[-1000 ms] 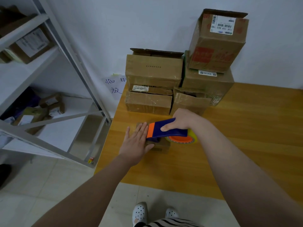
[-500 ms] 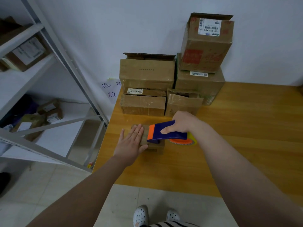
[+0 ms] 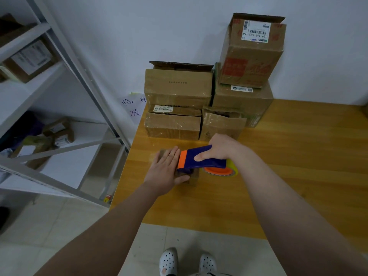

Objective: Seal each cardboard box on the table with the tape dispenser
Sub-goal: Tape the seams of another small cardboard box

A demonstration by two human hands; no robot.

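1. A small cardboard box (image 3: pixel 192 178) sits on the wooden table (image 3: pixel 288 176) near its left front corner. It is mostly covered by the hands and the tool.
2. The left hand (image 3: pixel 166 170) lies flat on top of this box with the fingers straight and together, pointing away from the person. The thumb rests against the box's near side.
3. The right hand (image 3: pixel 219 148) grips a blue tape dispenser (image 3: pixel 211 163) from above, with the thumb curled onto its near face.
4. The dispenser's orange front end is just beside the left fingertips, over the box top. Whether tape touches the cardboard cannot be made out.
5. A tape roll (image 3: pixel 219 171) with an orange core hangs under the dispenser's rear, to the right of the box.
6. More cardboard boxes are stacked against the wall at the far edge of the table:
   - An open-flapped box (image 3: pixel 178 86) sits on a flatter box (image 3: pixel 172 126).
   - A crumpled open box (image 3: pixel 221 126) stands to their right.
   - Behind it, a large box (image 3: pixel 241 102) carries a labelled box (image 3: pixel 253 52), which is tilted.
7. A grey metal shelf rack (image 3: pixel 79 76) holding parcels stands to the left of the table.
8. A handwritten paper note (image 3: pixel 133 108) is on the wall beside the stack.
9. White perforated clogs (image 3: pixel 169 261) show on the tiled floor below.
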